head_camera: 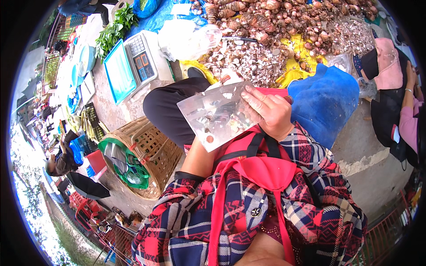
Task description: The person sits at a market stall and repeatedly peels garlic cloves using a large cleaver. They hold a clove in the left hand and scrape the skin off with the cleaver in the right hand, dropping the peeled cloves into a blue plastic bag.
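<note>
My right hand (271,111) is closed around a wide metal cleaver (216,114), its fingers spread over the blade's near end; the wooden handle's tip (289,99) shows beside them. Bits of pale peel stick to the blade. My left forearm (198,158) runs under the blade, which hides most or all of that hand. Just beyond the blade's far edge are a white shape (232,75), perhaps a gloved part of that hand, and a reddish-brown piece (225,79). White and brown peelings (249,63) lie ahead, with a heap of taro corms (266,20) beyond.
A digital scale (141,60) with a blue tray (119,71) stands at the left, near white plastic bags (188,36) and leafy greens (114,28). A wicker basket (149,149) is beside my left leg. Blue cloth (324,99) covers my right knee. Another person's arm (411,83) is at far right.
</note>
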`<state>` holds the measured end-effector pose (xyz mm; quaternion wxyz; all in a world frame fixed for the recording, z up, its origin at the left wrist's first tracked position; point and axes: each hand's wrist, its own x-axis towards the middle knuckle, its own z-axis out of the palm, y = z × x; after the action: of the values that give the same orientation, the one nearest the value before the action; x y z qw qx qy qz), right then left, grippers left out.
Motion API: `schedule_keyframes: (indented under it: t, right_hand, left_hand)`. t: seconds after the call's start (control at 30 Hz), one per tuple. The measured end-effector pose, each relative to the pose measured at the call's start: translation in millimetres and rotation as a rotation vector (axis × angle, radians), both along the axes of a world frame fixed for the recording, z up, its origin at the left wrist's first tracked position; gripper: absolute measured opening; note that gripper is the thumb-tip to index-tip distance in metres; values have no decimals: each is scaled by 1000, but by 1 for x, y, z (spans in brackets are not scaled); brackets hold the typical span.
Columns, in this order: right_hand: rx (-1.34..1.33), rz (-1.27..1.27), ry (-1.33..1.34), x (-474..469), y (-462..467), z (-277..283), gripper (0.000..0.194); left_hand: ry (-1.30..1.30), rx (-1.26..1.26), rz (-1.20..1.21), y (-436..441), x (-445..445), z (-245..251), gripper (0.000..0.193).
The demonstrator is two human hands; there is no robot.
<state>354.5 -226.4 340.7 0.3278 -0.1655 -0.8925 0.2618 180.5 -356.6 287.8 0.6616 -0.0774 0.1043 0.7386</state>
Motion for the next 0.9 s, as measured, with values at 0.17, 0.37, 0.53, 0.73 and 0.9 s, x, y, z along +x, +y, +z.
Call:
schedule_keyframes:
  t: [0.17,0.37,0.53,0.73,0.9]
  right_hand:
    - [-7,-21,1,-5,1,1,35]
    - [-40,-11,-25,0,3,-5,35]
    - [-179,-192,-120,-1,12,-10,29]
    - [-66,-12,-26,1,12,-10,30]
    - [-190,-124,-81,1,14,-12,30]
  left_hand:
    - [-95,33,-28,2,7,-14,65]
    - [-120,14,-28,5,13,-1,70]
    - [306,-281,59,7,6,14,71]
    - [86,-151,-34,9,2,10,66]
    - [26,18,98,7,3,11,63]
